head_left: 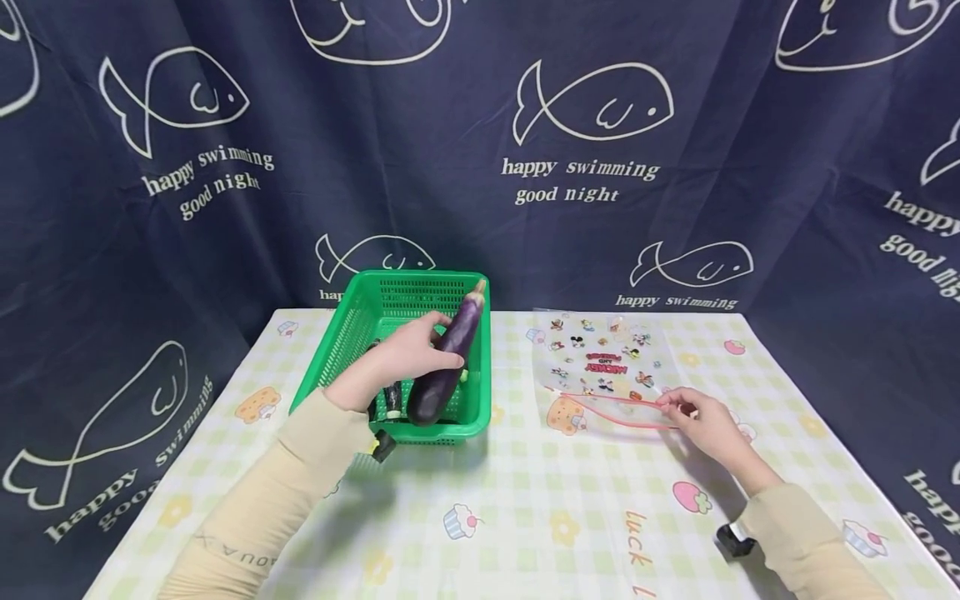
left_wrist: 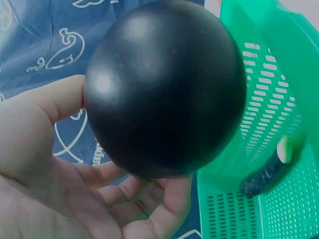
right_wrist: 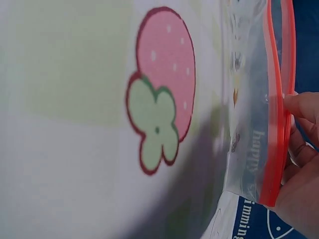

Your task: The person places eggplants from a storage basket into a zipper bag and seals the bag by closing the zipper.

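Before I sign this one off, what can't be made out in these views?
- Head: the full contents of the green basket, partly hidden by the left hand and the eggplant.
- Left wrist: the eggplant's stem end, hidden behind its own rounded dark end.
- Right wrist: the rest of the right hand, cut off by the right edge.
- Head: details of the small figures on the clear bag, too small to tell.

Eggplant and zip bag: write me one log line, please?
left hand: grips eggplant | right hand: pinches Mickey zip bag | bag: mouth parted | green basket: dark vegetable inside
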Demonstrator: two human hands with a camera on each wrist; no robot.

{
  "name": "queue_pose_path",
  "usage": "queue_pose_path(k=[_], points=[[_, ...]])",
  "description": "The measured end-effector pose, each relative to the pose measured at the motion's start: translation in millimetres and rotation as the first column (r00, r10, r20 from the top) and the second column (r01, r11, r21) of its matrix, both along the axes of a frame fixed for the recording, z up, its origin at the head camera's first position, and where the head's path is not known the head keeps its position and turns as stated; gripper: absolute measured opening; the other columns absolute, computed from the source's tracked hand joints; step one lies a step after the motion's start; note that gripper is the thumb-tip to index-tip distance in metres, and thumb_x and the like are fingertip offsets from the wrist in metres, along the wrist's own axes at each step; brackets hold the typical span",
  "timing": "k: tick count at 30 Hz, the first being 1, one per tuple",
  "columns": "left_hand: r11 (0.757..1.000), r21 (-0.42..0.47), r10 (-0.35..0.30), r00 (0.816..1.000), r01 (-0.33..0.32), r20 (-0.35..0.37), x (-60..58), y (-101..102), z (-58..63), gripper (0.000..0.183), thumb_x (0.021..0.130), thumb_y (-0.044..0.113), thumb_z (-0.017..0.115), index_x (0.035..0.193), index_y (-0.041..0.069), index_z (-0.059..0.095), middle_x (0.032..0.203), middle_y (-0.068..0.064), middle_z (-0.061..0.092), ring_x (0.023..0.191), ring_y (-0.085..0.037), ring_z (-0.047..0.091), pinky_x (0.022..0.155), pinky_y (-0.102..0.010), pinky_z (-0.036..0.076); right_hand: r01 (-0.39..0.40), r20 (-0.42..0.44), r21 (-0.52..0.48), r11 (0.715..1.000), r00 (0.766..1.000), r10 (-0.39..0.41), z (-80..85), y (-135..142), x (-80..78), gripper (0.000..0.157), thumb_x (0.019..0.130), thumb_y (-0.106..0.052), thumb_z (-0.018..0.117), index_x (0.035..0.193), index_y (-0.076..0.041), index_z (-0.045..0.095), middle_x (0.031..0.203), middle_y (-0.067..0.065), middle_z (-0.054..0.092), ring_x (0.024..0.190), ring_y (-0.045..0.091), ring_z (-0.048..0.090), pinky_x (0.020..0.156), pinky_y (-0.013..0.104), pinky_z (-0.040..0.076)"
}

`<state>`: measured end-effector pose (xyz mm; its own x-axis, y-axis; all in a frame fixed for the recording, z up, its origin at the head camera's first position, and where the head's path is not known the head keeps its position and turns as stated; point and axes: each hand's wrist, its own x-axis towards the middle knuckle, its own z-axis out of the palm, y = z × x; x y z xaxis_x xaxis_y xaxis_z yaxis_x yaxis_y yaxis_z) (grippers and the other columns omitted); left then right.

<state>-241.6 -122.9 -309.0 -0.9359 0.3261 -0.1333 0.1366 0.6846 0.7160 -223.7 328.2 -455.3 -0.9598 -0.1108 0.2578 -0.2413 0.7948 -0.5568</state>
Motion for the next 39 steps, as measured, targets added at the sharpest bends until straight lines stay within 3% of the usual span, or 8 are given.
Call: queue_pose_path(k=[15,23,39], points=[[0.997,-0.029,-0.075,0.991,0.072,-0.111,22.6,30.2,0.6,0.054,0.079,0.027,0.071,0.121,0.011,0.043,0.1,-0.007,0.062,0.083,-0.016,0.063,0.073,-0.034,0.052,0.012,-0.137,0.004,1.0,0.991,-0.012,-1.9,-10.2,3.3,0.003,0.087,-0.01,0.065,0.089,-0.01,0.066,0.073,-0.002,0.055,0.063,0.003,0.042,0.055,0.021,0.034],[0.992,-0.061,-0.115,0.986,0.108,-0.121,31.8,47.1,0.8,0.053,0.079,0.029,0.07,0.122,0.011,0.046,0.092,-0.003,0.063,0.074,-0.012,0.062,0.066,-0.028,0.051,0.025,-0.239,0.017,1.0,0.971,-0.02,-0.8,-14.0,1.3,0.009,0.082,-0.003,0.068,0.084,-0.011,0.065,0.072,-0.004,0.053,0.061,0.0,0.039,0.053,0.02,0.032],[0.983,-0.101,-0.168,0.977,0.156,-0.132,26.6,76.5,-16.9,0.051,0.077,0.031,0.07,0.12,0.012,0.051,0.087,-0.001,0.063,0.073,-0.011,0.06,0.062,-0.026,0.049,0.024,-0.302,0.03,0.999,0.953,-0.014,0.6,-21.4,3.6,0.012,0.079,-0.001,0.068,0.084,-0.012,0.065,0.071,-0.004,0.051,0.062,0.002,0.038,0.054,0.019,0.03]])
